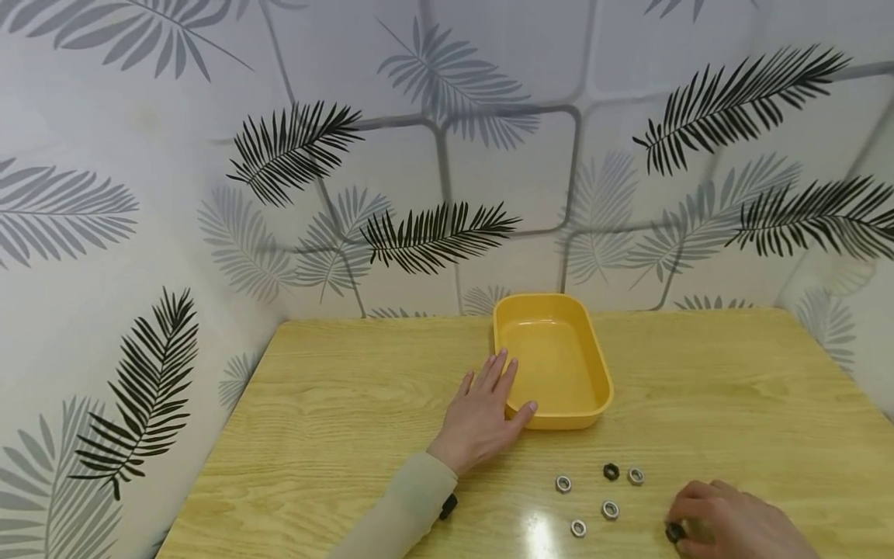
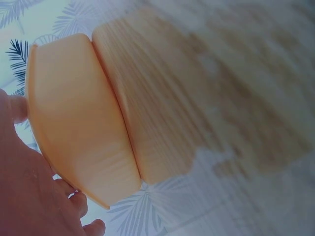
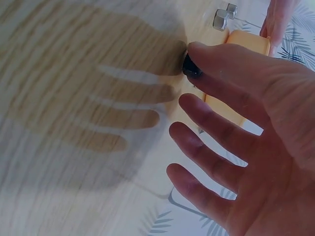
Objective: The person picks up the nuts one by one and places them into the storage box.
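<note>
My left hand (image 1: pixel 477 423) rests on the near left corner of a yellow plastic tray (image 1: pixel 555 421), its fingers extended over the rim. The left wrist view has the tray's outer wall (image 2: pixel 81 118) close up, with the hand (image 2: pixel 34 182) along its rim. At the lower right, my right hand (image 1: pixel 733 522) pinches a black hex nut (image 1: pixel 674 532) between thumb and index finger, at the tabletop. In the right wrist view this black nut (image 3: pixel 191 67) is partly covered by the fingertips, while the other fingers (image 3: pixel 211 152) are spread apart and hold nothing.
Between the tray and my right hand lie several loose nuts on the wooden table (image 1: pixel 335 404): a black nut (image 1: pixel 611 471) and silver ones, such as the silver nut (image 1: pixel 611 510). A leaf-patterned wall (image 1: pixel 503 178) stands behind the table's far edge, close to the tray.
</note>
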A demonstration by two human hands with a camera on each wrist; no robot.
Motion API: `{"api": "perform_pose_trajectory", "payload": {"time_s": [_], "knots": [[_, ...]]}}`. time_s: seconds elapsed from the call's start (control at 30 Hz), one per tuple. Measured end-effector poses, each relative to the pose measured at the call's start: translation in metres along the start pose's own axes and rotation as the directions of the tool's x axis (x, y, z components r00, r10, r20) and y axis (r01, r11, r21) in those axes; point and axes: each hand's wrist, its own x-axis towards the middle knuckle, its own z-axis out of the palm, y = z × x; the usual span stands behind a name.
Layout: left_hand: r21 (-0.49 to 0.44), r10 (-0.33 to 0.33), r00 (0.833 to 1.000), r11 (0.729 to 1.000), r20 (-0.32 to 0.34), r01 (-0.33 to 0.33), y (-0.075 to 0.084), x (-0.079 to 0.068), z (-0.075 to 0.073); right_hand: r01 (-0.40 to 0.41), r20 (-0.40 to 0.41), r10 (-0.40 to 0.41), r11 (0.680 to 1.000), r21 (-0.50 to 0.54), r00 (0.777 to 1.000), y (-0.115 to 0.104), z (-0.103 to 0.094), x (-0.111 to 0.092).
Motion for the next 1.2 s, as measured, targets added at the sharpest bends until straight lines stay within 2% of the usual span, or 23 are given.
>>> {"api": "perform_pose_trajectory", "payload": {"time_s": [0.23, 0.43, 0.67, 0.73, 0.9, 1.03, 1.2], "knots": [[0.000, 0.004, 1.000, 1.000, -0.010, -0.004, 0.000, -0.001, 0.000, -0.024, -0.015, 0.024, 0.999, -0.027, 1.000, -0.004, -0.003, 0.004], [-0.003, 0.007, 1.000, 1.000, -0.016, -0.007, 0.000, -0.002, 0.001, 0.025, -0.093, -0.034, 0.995, -0.092, 0.995, -0.007, -0.005, 0.003], [0.004, 0.013, 1.000, 1.000, -0.028, -0.013, -0.001, -0.002, 0.001, -0.086, -0.067, 0.086, 0.996, 0.004, 0.994, -0.017, -0.019, 0.011], [0.003, 0.012, 1.000, 1.000, -0.027, -0.012, -0.001, -0.001, 0.000, -0.099, -0.063, 0.100, 0.995, 0.007, 0.993, -0.019, -0.024, 0.013], [-0.003, 0.009, 1.000, 1.000, -0.021, -0.009, -0.002, -0.001, -0.002, -0.072, -0.105, 0.069, 0.997, -0.027, 0.992, -0.022, -0.029, 0.015], [0.001, 0.005, 1.000, 1.000, -0.014, -0.005, -0.003, -0.001, -0.003, -0.022, -0.152, 0.013, 0.998, -0.061, 0.988, -0.024, -0.032, 0.015], [0.002, 0.006, 1.000, 1.000, -0.006, -0.006, -0.002, -0.001, -0.003, -0.004, -0.162, -0.006, 0.998, -0.060, 0.987, -0.028, -0.039, 0.019]]}}
